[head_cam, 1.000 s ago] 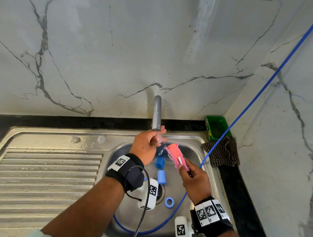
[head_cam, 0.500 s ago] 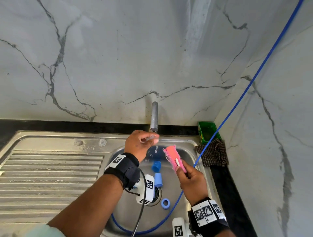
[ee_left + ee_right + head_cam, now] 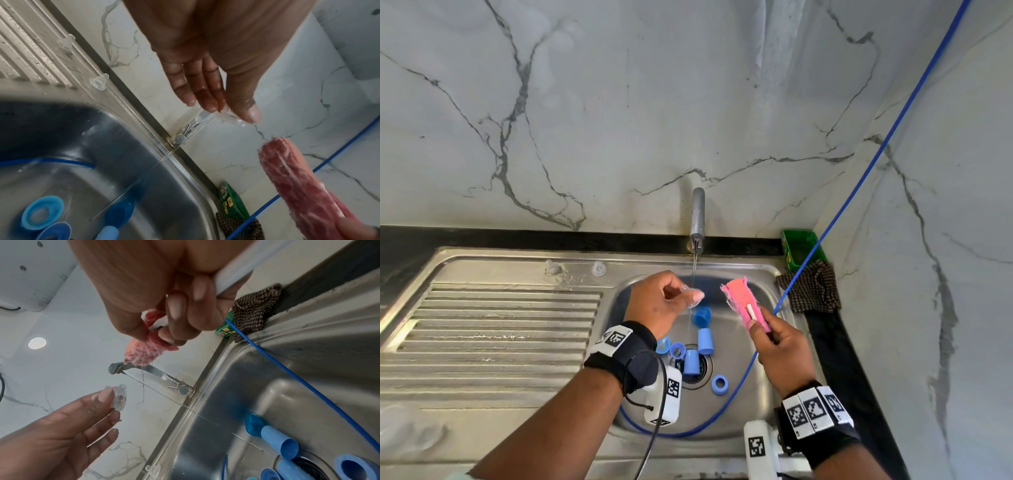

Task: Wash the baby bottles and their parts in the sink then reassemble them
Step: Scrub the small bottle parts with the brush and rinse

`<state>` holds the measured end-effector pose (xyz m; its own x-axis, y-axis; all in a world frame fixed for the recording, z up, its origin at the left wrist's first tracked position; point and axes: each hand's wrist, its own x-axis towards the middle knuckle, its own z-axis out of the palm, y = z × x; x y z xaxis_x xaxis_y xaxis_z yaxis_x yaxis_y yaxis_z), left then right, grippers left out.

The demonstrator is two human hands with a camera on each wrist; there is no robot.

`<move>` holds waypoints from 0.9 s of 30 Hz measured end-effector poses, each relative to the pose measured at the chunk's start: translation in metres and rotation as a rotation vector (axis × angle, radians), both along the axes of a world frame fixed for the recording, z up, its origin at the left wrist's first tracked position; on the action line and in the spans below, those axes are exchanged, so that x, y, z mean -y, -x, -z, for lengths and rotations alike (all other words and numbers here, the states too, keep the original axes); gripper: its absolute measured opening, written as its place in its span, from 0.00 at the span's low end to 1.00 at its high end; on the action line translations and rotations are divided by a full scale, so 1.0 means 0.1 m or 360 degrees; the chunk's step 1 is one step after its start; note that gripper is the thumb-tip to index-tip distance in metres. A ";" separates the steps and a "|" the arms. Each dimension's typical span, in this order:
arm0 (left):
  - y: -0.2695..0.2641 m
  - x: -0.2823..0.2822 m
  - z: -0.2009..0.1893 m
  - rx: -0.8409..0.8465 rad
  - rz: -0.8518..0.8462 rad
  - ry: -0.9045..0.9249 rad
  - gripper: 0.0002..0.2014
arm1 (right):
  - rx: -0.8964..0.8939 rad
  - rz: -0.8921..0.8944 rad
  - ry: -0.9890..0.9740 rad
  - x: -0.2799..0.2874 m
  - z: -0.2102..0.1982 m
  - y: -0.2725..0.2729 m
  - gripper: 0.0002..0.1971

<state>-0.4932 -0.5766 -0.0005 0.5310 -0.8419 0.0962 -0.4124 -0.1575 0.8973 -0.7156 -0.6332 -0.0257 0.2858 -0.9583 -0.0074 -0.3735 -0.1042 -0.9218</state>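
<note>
Left hand (image 3: 661, 301) pinches clear teat (image 3: 693, 296) under the stream; brush (image 3: 743, 303), gripped by right hand (image 3: 784, 353), lies at its 3 o'clock, axis toward 11.

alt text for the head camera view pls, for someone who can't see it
Over a steel sink, the left hand pinches a clear teat beside a thin stream from the tap, while the right hand holds a pink brush. Blue bottle parts lie around the drain.
</note>
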 end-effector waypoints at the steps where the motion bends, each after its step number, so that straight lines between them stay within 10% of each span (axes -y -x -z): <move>1: 0.00 -0.02 0.00 0.0026 0.0065 0.0056 0.08 | 0.0000 0.0004 0.0007 0.00 -0.01 0.00 0.18; 18: -0.84 -0.11 0.76 0.0238 -0.0264 -0.0477 0.10 | -0.0073 -0.0126 -0.0083 -0.01 -0.03 -0.24 0.29; 27: -1.66 0.16 0.98 0.0117 -0.0724 -0.0527 0.34 | -0.0121 -0.0023 -0.0207 0.22 0.13 -0.35 0.25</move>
